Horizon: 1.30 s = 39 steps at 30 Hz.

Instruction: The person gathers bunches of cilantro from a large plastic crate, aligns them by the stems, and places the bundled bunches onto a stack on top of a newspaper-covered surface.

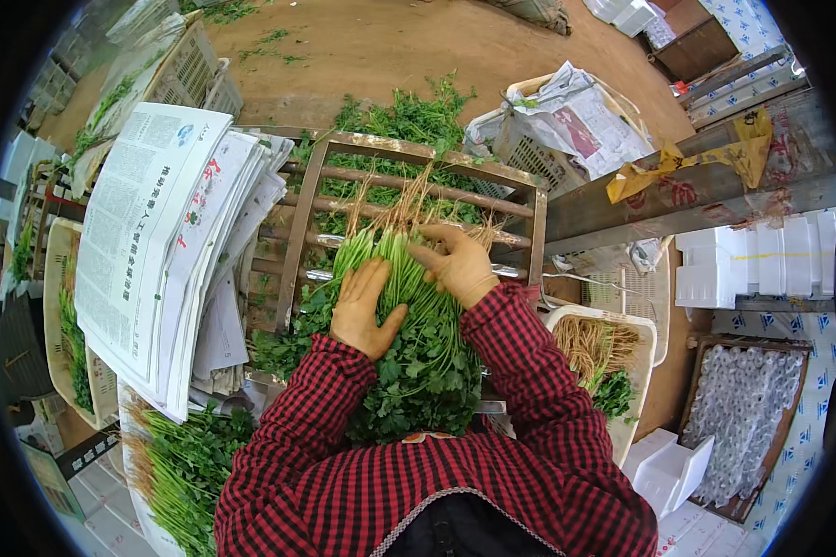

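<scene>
A thick bunch of leafy celery-like greens (419, 362) lies across a metal rack (308, 237), its pale stems and brown roots pointing away from me and its leaves toward my chest. My left hand (367, 308) rests flat on the left of the bunch, thumb apart from the fingers. On the right side, my right hand (460, 265) has its fingers bent at the stems just below the roots, thumb and forefinger about some of them. The fingertips are partly hidden among the stems.
A tall stack of newspapers (149, 251) stands left of the rack, above more greens (181, 473). Loose greens (404, 121) lie on the floor beyond. To the right are a crate of rooted greens (646, 371), a paper-filled basket (520, 148), a metal beam (706, 209) and white foam boxes (757, 260).
</scene>
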Each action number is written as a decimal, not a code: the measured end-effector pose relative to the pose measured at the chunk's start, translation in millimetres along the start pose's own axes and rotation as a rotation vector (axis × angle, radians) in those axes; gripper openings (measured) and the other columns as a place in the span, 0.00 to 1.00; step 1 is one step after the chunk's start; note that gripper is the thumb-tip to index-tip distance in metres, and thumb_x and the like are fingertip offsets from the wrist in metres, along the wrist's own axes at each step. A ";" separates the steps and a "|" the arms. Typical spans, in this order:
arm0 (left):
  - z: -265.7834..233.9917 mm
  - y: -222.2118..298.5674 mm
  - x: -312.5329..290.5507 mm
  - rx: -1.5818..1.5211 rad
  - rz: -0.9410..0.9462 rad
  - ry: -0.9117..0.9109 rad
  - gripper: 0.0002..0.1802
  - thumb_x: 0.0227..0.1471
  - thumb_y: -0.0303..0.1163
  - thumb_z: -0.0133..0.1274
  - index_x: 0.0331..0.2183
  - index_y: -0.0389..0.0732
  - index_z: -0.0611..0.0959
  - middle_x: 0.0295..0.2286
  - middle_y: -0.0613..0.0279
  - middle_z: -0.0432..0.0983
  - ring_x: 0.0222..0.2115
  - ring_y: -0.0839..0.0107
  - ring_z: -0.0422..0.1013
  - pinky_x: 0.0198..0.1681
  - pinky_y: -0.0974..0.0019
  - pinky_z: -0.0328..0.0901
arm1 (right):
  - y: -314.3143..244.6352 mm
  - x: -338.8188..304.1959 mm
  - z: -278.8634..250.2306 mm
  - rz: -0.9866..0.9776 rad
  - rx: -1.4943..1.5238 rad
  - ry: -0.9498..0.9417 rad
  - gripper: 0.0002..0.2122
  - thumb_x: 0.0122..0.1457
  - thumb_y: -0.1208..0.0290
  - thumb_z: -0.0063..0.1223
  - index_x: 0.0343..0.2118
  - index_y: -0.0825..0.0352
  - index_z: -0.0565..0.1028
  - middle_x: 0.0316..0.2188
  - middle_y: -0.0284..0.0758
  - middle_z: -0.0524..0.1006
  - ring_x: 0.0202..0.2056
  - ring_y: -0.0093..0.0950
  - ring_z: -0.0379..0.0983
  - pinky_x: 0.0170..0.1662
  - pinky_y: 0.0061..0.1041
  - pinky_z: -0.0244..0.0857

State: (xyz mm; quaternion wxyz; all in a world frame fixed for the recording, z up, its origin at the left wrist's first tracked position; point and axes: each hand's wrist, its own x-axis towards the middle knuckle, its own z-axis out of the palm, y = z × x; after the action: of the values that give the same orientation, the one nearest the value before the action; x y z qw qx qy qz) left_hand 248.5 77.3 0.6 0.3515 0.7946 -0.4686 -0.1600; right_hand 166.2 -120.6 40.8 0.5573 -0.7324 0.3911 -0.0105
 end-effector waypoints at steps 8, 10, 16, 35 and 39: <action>-4.8 -0.7 -4.1 -0.024 -0.004 0.023 0.39 0.55 0.35 0.61 0.64 0.36 0.66 0.62 0.43 0.63 0.65 0.46 0.58 0.70 0.44 0.48 | -16.5 7.2 -19.8 0.023 0.375 0.079 0.10 0.65 0.66 0.58 0.42 0.67 0.80 0.15 0.28 0.72 0.13 0.18 0.65 0.17 0.18 0.61; -4.2 0.0 -3.9 -0.029 -0.011 0.023 0.39 0.56 0.35 0.61 0.64 0.36 0.66 0.62 0.43 0.63 0.65 0.46 0.58 0.70 0.44 0.49 | -9.7 -15.9 -5.0 -0.050 -0.056 -0.036 0.11 0.66 0.64 0.55 0.47 0.62 0.79 0.21 0.33 0.79 0.19 0.23 0.75 0.25 0.25 0.71; -7.4 -5.4 -3.3 -0.155 0.002 0.040 0.34 0.55 0.27 0.57 0.62 0.37 0.69 0.61 0.42 0.66 0.64 0.45 0.60 0.70 0.44 0.50 | 17.6 -12.4 9.4 -0.664 -0.889 0.056 0.09 0.60 0.65 0.59 0.42 0.58 0.80 0.25 0.38 0.81 0.27 0.38 0.80 0.29 0.36 0.74; -16.5 -4.4 0.3 -0.043 0.050 -0.103 0.32 0.57 0.32 0.58 0.63 0.47 0.73 0.64 0.45 0.61 0.65 0.44 0.57 0.70 0.41 0.48 | -75.3 -122.1 -120.4 -0.153 0.297 -0.676 0.11 0.64 0.68 0.55 0.44 0.68 0.78 0.21 0.30 0.79 0.21 0.18 0.74 0.24 0.18 0.66; -14.1 -1.3 2.0 -0.038 0.056 -0.101 0.32 0.58 0.33 0.58 0.63 0.48 0.73 0.63 0.46 0.62 0.66 0.45 0.56 0.70 0.41 0.48 | -46.5 -82.3 -109.5 -0.110 0.389 0.252 0.20 0.66 0.70 0.55 0.59 0.70 0.70 0.36 0.36 0.80 0.29 0.20 0.75 0.32 0.18 0.70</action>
State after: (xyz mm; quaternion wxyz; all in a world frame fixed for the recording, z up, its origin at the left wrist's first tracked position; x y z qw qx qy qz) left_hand 258.6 81.7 9.7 0.3467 0.7652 -0.5047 -0.1989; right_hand 85.8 -157.5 155.2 0.6332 -0.6243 0.4079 -0.2072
